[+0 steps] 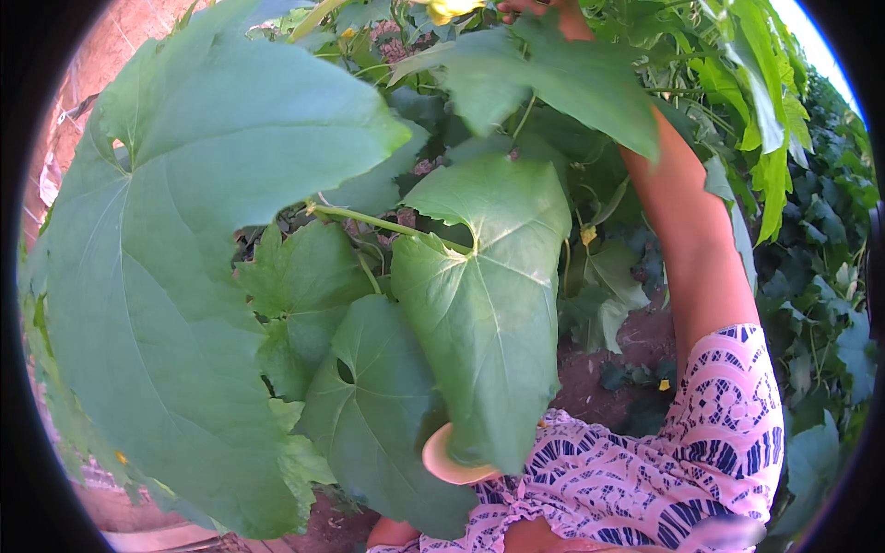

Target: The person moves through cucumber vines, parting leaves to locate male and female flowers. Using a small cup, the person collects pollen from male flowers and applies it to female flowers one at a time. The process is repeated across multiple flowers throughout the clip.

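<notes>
Large lobed leaves of a climbing gourd-like vine fill the view, with one broad leaf on its green stalk at the centre. My right arm reaches up among them, and my right hand shows only in part at the top edge, close to a yellow flower; whether it holds anything is hidden. My left hand is out of sight; a bit of skin shows low down below the leaves. Behind the central leaf's lower tip, the curved pale rim of a round object shows in front of my patterned pink garment.
A very large leaf stands close on the left. Dense vine foliage lines the right side. Brown soil shows between the leaves and my garment, and a reddish-brown surface lies at the upper left.
</notes>
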`<action>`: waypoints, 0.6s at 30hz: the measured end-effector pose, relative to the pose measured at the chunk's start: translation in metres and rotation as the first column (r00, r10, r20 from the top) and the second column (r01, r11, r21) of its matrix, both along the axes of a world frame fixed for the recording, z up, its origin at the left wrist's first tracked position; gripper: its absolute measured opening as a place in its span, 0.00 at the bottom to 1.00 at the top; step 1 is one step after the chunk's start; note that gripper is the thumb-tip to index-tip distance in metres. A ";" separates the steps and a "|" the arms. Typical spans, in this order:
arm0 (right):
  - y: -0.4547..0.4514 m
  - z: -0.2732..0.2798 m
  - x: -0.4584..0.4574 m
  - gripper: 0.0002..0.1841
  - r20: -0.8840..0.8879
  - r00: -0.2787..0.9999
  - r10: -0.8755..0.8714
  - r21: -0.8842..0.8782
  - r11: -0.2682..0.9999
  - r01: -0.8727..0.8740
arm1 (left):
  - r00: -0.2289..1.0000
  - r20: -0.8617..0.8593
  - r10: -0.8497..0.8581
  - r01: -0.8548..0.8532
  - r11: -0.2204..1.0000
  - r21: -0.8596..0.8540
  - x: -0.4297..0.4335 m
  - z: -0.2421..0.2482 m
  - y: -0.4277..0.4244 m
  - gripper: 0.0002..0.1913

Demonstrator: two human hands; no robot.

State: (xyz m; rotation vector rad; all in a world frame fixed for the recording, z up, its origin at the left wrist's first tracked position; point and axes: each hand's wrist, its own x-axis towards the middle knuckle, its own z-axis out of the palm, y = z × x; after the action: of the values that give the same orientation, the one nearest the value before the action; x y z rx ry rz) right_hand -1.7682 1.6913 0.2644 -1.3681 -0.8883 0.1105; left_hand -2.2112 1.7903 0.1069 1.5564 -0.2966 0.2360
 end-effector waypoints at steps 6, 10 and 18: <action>-0.040 -0.009 0.003 0.28 -0.056 0.986 0.157 -0.102 0.981 -0.162 | 0.996 -0.013 -0.088 0.088 0.996 -0.024 0.005 -0.036 -0.028 0.35; -0.023 -0.005 -0.013 0.24 -0.057 0.976 0.210 -0.140 0.966 -0.216 | 0.997 -0.013 -0.079 0.078 0.997 -0.023 -0.001 -0.043 -0.034 0.35; 0.034 -0.016 0.015 0.25 0.192 0.981 -0.040 -0.121 0.991 0.064 | 0.991 -0.127 0.036 -0.048 0.995 -0.089 -0.019 -0.029 -0.046 0.34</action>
State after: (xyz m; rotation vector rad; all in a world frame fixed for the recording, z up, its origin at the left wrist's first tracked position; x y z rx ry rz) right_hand -1.7536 1.7253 0.2479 -1.5380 -1.0170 -0.0044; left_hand -2.2300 1.7439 0.0780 1.4801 -0.1528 0.1815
